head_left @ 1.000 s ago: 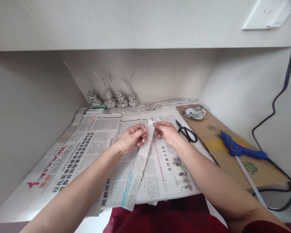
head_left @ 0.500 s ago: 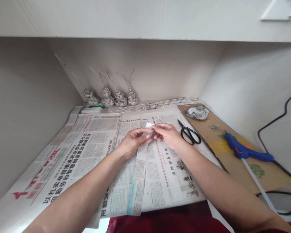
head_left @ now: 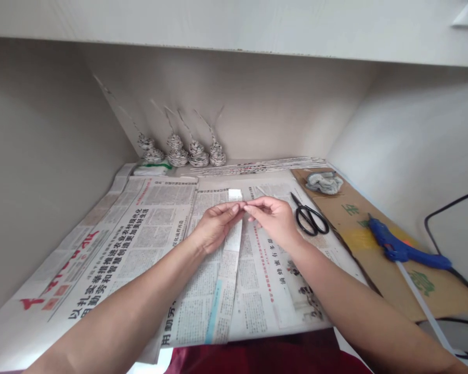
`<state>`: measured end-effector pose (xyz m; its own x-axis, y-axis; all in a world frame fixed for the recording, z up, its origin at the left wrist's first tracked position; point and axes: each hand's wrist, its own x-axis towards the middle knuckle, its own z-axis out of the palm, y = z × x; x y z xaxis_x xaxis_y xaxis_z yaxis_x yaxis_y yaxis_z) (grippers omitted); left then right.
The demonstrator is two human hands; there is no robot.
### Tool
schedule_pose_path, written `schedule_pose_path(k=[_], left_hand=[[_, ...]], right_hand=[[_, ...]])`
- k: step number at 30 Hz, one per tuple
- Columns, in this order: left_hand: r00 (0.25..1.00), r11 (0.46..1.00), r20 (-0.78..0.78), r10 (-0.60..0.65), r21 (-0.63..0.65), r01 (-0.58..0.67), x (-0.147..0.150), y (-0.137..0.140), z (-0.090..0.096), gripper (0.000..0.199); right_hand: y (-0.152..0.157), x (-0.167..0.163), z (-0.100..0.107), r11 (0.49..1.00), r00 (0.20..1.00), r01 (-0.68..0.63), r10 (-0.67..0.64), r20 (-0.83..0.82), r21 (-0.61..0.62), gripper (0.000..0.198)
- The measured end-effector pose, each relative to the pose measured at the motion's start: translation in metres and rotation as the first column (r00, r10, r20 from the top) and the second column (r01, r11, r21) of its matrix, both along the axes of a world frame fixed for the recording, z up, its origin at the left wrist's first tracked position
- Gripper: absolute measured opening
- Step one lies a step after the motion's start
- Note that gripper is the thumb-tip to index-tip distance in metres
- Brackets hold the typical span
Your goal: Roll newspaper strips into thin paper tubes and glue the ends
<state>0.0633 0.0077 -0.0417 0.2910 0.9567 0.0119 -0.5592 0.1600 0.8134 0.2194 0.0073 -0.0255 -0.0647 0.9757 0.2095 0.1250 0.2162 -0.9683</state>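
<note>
A long, narrow newspaper strip point(head_left: 224, 291) runs from the front edge of the work surface up under my fingers, and its white end shows just beyond them. My left hand point(head_left: 218, 224) pinches the strip's right edge near that far end between thumb and fingers. Fingertips touching the left ones, my right hand point(head_left: 275, 217) is closed in a pinch at the same edge. Exactly how the paper lies between the fingertips is hidden. Black-handled scissors point(head_left: 311, 220) lie to the right of my right hand, blades pointing away.
Newspaper sheets point(head_left: 113, 249) cover the surface. At the back stand several woven paper gourd shapes point(head_left: 177, 150) beside a bundle of thin paper rods point(head_left: 253, 167). On the right, cardboard point(head_left: 359, 249) carries a crumpled cloth point(head_left: 323, 183) and a blue glue gun point(head_left: 405, 248) with its cord. A shelf point(head_left: 234, 26) overhangs.
The strip's white end has come down flatter and shows more. My fingertips have shifted to the strip's right edge and drawn together. The camera view has shifted slightly.
</note>
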Motion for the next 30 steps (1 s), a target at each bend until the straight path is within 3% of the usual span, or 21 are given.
schedule_pose_path(k=[6,12,19,23,27,30], left_hand=[[0.997,0.999,-0.068,0.026,0.047,-0.023,-0.001,0.0,-0.001,0.019],[0.973,0.993,-0.215,0.084,0.099,-0.064,-0.001,0.001,-0.005,0.025],[0.81,0.951,-0.555,0.189,0.308,-0.01,-0.003,-0.003,-0.002,0.027],[0.737,0.925,-0.633,0.238,0.378,0.026,-0.001,-0.006,0.001,0.025],[0.764,0.938,-0.601,0.236,0.346,-0.018,0.001,-0.008,0.001,0.024],[0.897,0.989,-0.424,0.123,0.131,-0.074,0.001,-0.006,0.001,0.023]], right_hand=[[0.007,0.006,-0.004,0.993,0.999,-0.053,0.054,0.004,-0.107,0.023],[0.007,0.005,-0.002,0.995,0.994,-0.019,0.031,0.109,-0.102,0.018],[0.007,0.011,-0.005,0.999,0.918,0.007,0.014,0.396,-0.05,0.011],[0.009,0.014,-0.008,0.998,0.835,-0.023,-0.013,0.55,0.058,0.009],[0.017,0.02,-0.013,0.975,0.734,-0.007,-0.145,0.663,0.221,0.008],[0.019,0.024,-0.012,0.96,0.756,-0.001,-0.183,0.629,0.281,0.009]])
